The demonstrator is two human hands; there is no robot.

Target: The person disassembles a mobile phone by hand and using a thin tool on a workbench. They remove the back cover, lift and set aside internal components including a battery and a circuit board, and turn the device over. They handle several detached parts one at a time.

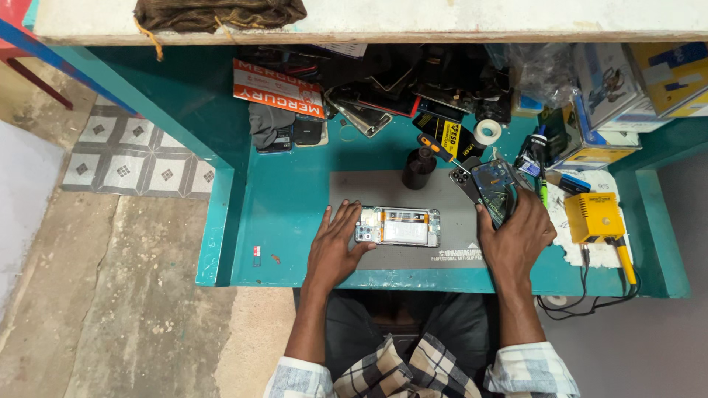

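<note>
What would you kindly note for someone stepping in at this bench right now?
Left hand: fingers resting flat on the mat, steadying the left end of the opened phone.
Right hand: holding the removed back cover tilted over the mat's right edge.
Done: cover is off, phone's insides exposed.
Left: nothing inside looks removed yet. A screwdriver lies behind the mat, a yellow soldering station at right.

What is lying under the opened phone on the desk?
The opened phone lies on a grey work mat. The left hand covers its left end; beneath the mat cannot be seen.
</note>
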